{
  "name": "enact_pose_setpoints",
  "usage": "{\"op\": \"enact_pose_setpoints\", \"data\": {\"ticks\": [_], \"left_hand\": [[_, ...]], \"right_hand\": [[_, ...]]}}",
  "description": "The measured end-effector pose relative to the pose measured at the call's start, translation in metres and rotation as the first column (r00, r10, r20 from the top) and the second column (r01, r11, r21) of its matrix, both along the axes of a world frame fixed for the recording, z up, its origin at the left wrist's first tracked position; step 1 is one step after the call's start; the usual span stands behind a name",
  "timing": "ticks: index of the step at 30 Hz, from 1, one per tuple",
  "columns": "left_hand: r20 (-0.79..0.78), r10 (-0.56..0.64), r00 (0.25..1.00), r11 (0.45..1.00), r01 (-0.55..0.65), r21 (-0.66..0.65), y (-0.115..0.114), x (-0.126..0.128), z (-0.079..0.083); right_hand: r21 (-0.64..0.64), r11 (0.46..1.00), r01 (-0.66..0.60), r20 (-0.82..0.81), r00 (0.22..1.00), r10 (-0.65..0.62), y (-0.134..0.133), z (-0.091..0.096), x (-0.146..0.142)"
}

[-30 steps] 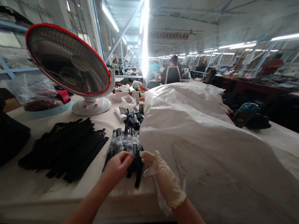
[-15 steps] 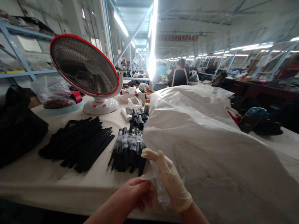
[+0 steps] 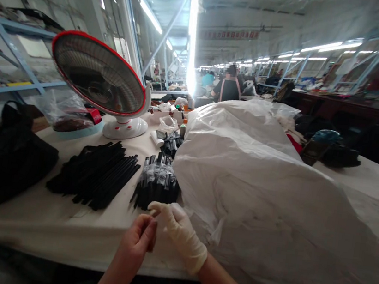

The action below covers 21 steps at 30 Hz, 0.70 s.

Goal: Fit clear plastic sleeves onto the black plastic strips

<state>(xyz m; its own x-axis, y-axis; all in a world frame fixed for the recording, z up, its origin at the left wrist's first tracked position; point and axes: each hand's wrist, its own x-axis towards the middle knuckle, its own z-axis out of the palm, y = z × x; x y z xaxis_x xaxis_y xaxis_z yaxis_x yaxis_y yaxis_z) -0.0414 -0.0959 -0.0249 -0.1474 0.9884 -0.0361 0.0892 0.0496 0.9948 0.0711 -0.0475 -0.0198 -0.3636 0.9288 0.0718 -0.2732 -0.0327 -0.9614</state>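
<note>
Both hands have shifted leftward since the earlier frame: the gloved right hand (image 3: 180, 229) has come from the right of the taped bundle of black strips (image 3: 157, 190) to its near edge, and the bare left hand (image 3: 138, 237) is now in front of that bundle too. Clear film hung between the hands then; none shows there now, and a crumpled wisp of plastic (image 3: 216, 232) rests on the white sheeting (image 3: 246, 191), perhaps the same piece.

Left grip is curled, thumb pressed on the bent fingers; right grip has its fingers bent, the tips just beside the left hand. I cannot tell whether either pinches anything, or whether they touch each other.

Bundled strips lie on the counter (image 3: 56, 224) just beyond the fingertips, with a clear wrap (image 3: 157, 171) across their far half. That portion looks done. On its left, a larger pile of black strips (image 3: 96, 176) shows no wrap, so it appears to be what is left. Behind the bundle sits a smaller bunch (image 3: 171, 145) near a white roll (image 3: 157, 138); whether that bunch is wrapped is hard to make out.

Fingertips and the left palm are hidden, both forearms are cut off below, and whatever the sheeting covers cannot be seen.
</note>
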Motion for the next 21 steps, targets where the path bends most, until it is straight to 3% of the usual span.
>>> {"op": "enact_pose_setpoints", "data": {"ticks": [3, 5, 7, 9, 11, 13, 17, 21], "left_hand": [[-0.121, 0.053, 0.991, 0.998, -0.048, 0.046, -0.006, -0.007, 0.006], [-0.229, 0.018, 0.973, 0.997, -0.002, 0.072, -0.006, -0.017, 0.010], [-0.409, -0.034, 0.912, 0.995, 0.070, 0.073, 0.003, -0.037, 0.012], [-0.665, -0.029, 0.747, 0.998, 0.056, 0.020, 0.024, -0.068, 0.009], [-0.857, 0.012, 0.516, 0.998, -0.065, -0.025, 0.058, -0.106, 0.002], [-0.908, 0.016, 0.420, 0.987, -0.153, -0.054, 0.099, -0.141, -0.012], [-0.944, -0.045, 0.327, 0.956, -0.260, -0.136, 0.164, -0.186, -0.047], [-0.944, -0.098, 0.315, 0.953, -0.244, -0.180, 0.185, -0.204, -0.068]], "right_hand": [[-0.122, 0.969, -0.216, -0.012, 0.976, 0.216, 0.001, -0.003, -0.006], [-0.195, 0.958, -0.211, -0.046, 0.977, 0.206, 0.006, -0.002, -0.008], [-0.242, 0.963, -0.117, -0.071, 0.992, 0.103, 0.014, 0.002, -0.010], [-0.282, 0.959, -0.023, -0.085, 0.996, -0.001, 0.024, 0.005, -0.011], [-0.320, 0.947, 0.038, -0.100, 0.992, -0.074, 0.035, 0.008, -0.013], [-0.337, 0.940, 0.063, -0.122, 0.986, -0.110, 0.047, 0.009, -0.016], [-0.336, 0.932, 0.139, -0.103, 0.978, -0.183, 0.072, 0.011, -0.024], [-0.453, 0.880, 0.145, -0.064, 0.979, -0.194, 0.104, 0.014, -0.035]]}}
